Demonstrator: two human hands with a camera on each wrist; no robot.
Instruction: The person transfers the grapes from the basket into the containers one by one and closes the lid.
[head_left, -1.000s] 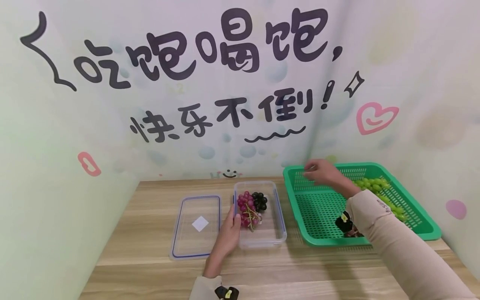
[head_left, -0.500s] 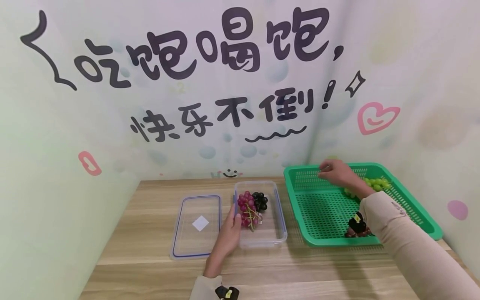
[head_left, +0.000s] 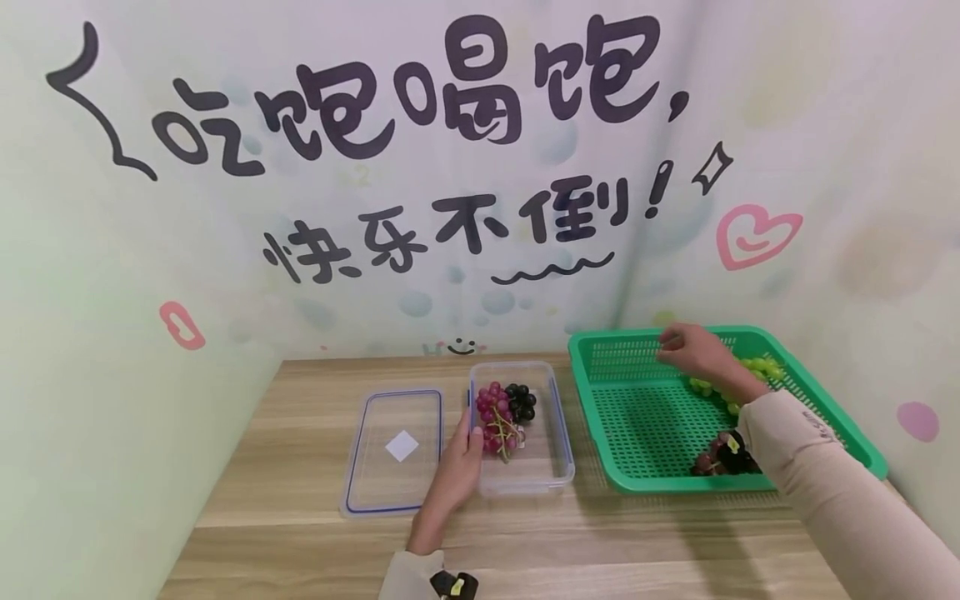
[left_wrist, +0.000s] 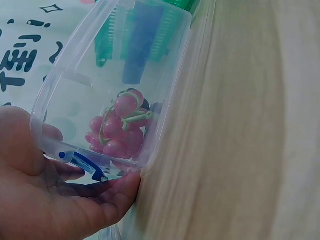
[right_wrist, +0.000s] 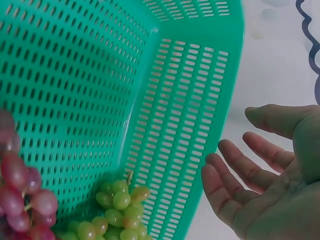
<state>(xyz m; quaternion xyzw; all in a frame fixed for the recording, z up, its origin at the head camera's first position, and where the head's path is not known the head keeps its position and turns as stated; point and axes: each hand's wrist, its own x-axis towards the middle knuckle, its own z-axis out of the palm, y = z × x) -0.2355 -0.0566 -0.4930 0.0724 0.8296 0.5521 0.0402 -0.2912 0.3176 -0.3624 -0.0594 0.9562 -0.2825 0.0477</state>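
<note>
- A clear plastic food container (head_left: 547, 446) sits upright and uncovered on the desk (head_left: 277, 475), near the middle. Inside, a bunch of red grapes (head_left: 492, 404) with a pale stem lies along its left wall, touching a smaller bunch of black grapes (head_left: 521, 402).
- The container looks light, stiff and smooth, perhaps slippery if wet; a side wall just below the rim seems the best place to hold it. The grapes are probably soft-skinned and easily bruised, so the stem looks the safer hold.
- The left hand (head_left: 457, 467) reaches up from the bottom edge, its grip holding the container's left wall: thumb over the rim, fingers outside by a blue latch (left_wrist: 86, 165).
- To the right is a green perforated basket (head_left: 637, 433). Green grapes (right_wrist: 120, 212) lie along its right side, and dark red grapes (right_wrist: 22, 195) near its front edge.
- The right hand (head_left: 697, 350) hangs over the basket's far part, wrist bent, forearm slanting in from the lower right. Its grip is empty, fingers loosely bent and apart from the thumb.
- Left of the container, a clear lid (head_left: 382, 475) with a blue seal lies flat.
- Behind, large black Chinese lettering (head_left: 480, 79) covers a pale wall.
</note>
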